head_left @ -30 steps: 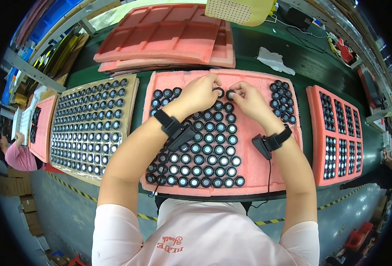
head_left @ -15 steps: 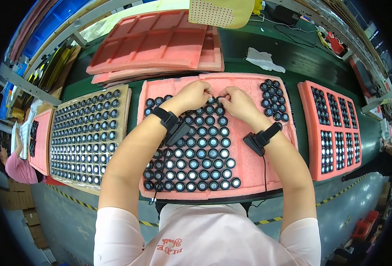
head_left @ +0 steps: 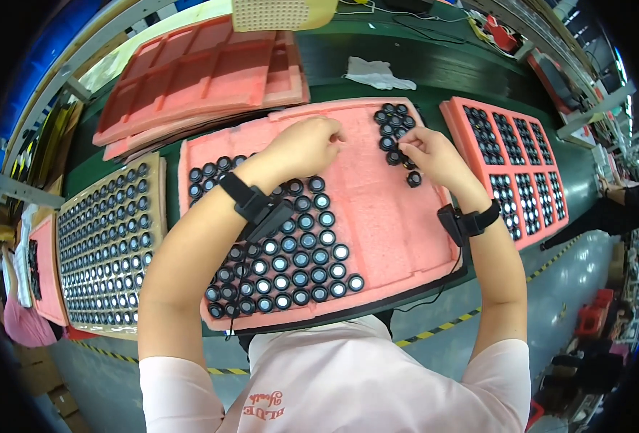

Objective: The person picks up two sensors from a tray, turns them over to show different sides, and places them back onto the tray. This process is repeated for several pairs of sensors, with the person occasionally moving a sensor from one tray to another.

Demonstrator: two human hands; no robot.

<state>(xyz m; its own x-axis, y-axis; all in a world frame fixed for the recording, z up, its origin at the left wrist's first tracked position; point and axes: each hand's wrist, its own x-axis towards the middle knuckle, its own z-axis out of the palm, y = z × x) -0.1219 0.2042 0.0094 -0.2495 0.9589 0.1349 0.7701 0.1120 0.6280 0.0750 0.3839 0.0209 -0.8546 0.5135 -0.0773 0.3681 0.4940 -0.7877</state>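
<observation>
Small round black parts with pale, lens-like centres (head_left: 301,258) stand in close rows on the left of a pink foam tray (head_left: 377,238). My left hand (head_left: 312,148) is above the far side of these rows, over bare foam, its fingers curled closed. What they hold, if anything, is hidden. At the tray's far right my right hand (head_left: 435,160) pinches at a loose cluster of the same black parts (head_left: 386,130), thumb and fingertips on one at its near edge. Just below, a single black part (head_left: 414,179) sits slightly apart. Both wrists wear black strapped devices with cables.
To the left stands a tan tray (head_left: 162,209) filled with rows of round parts. A pink compartmented tray (head_left: 449,115) of parts is at the right. Stacked pink foam sheets (head_left: 182,79) and a white cloth (head_left: 377,73) lie behind. A person in pink (head_left: 27,317) is at far left.
My right hand has moved from beside my left hand to the cluster at the right, and one part there now sits apart. My left hand stays near the rows. The whole view has turned.
</observation>
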